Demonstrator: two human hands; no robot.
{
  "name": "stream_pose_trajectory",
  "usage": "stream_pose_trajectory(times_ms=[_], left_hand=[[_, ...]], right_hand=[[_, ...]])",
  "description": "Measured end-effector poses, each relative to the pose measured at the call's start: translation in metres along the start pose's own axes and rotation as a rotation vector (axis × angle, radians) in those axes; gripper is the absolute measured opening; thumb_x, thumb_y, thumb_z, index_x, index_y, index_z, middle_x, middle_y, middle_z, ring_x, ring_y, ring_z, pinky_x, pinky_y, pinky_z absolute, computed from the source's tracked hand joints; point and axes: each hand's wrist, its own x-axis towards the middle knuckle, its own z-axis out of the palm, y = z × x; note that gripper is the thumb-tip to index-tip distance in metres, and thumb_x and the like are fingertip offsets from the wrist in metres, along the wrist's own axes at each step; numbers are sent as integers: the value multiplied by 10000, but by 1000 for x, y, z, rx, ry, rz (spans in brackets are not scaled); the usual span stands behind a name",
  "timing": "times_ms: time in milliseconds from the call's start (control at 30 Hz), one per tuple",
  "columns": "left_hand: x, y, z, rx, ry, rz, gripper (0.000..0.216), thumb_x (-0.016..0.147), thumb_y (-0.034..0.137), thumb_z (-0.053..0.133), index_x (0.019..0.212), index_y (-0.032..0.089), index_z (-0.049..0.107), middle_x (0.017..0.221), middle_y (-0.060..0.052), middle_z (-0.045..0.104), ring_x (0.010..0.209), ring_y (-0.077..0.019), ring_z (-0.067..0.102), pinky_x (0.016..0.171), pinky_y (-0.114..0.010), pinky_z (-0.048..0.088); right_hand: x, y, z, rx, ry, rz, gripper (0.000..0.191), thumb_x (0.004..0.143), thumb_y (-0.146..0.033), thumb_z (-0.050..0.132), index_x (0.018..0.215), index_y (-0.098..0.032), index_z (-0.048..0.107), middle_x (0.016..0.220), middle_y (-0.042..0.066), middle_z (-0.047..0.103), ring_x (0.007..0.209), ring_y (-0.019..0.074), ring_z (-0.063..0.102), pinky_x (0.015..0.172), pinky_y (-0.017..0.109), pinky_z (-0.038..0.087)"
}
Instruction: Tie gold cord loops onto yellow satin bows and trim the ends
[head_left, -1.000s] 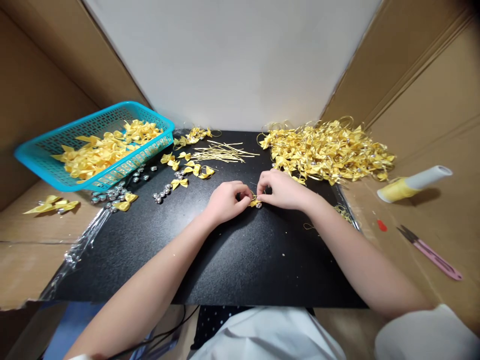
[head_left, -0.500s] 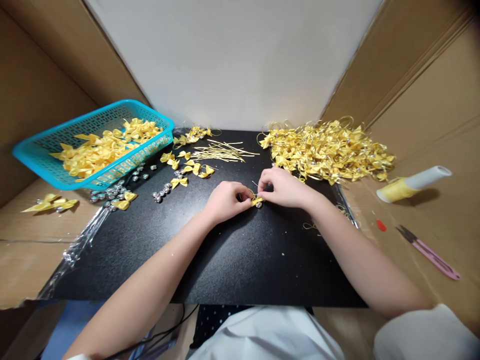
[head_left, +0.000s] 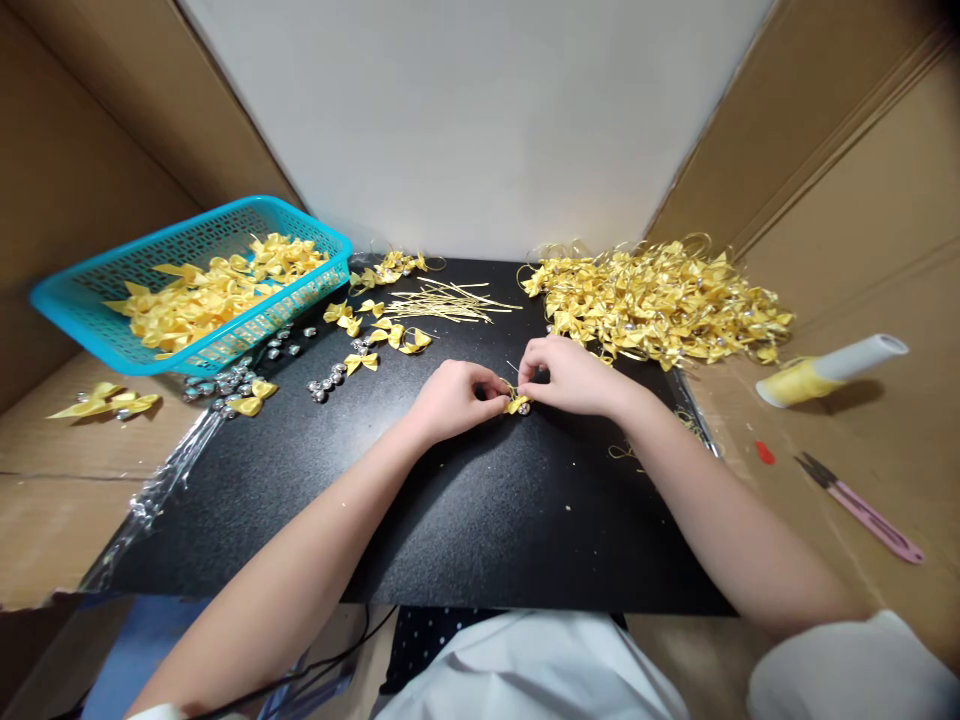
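My left hand [head_left: 456,397] and my right hand [head_left: 571,375] meet at the middle of the black mat [head_left: 465,510]. Both pinch one small yellow ribbon bow [head_left: 516,403] with a silver bell under it; a thin gold thread sticks up from it between my fingertips. The fingers of both hands are curled tight. Loose yellow bows [head_left: 379,335] and silver bells [head_left: 324,384] lie just left of my left hand. A bundle of cut gold threads [head_left: 442,302] lies behind the hands.
A tilted teal basket [head_left: 90,300] of plain yellow bows sits at the left. A big heap of bows with bells and loops [head_left: 660,300] lies back right. A yellow thread spool [head_left: 825,368] and pink snips [head_left: 862,508] rest on cardboard at the right.
My hands stay together on the bow, and my fingers have shifted a little around it. The view has tipped slightly.
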Motion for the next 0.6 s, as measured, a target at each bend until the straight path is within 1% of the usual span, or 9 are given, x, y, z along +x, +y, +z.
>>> stream_pose_trajectory(times_ms=[133,200,333,467,600], left_hand=[[0,0,0,7,55,25,142,750,191,587,650,149,680,654,-11,660,585,-113,531,579,-243,381],[1,0,0,0,82,33,115,741,184,590,667,151,671,647,-2,641,592,-113,533,586,-240,385],[0,-2,1,24,108,90,77,732,176,630,745,174,707,673,9,617,621,-112,533,608,-239,389],[0,-2,3,43,162,155,66,754,224,674,790,193,720,653,20,569,609,-107,504,602,-235,380],[-1,-2,7,31,171,183,93,791,263,668,805,197,732,639,21,544,596,-104,493,591,-232,370]], right_hand=[[-1,0,-2,-5,-31,4,89,757,-145,642,697,-179,699,828,40,678,845,187,568,788,314,419],[-1,1,-2,-9,-39,-1,90,757,-145,640,699,-180,699,833,39,677,844,185,570,788,311,418],[-1,1,-3,-5,-33,-25,90,763,-145,636,704,-180,695,829,38,673,832,180,573,790,307,418],[-1,-1,-4,3,-30,-42,83,787,-158,638,723,-177,688,839,37,675,845,180,568,852,330,408],[-1,-3,-3,6,-27,-38,71,807,-177,642,754,-172,688,849,43,672,851,182,562,843,332,410]])
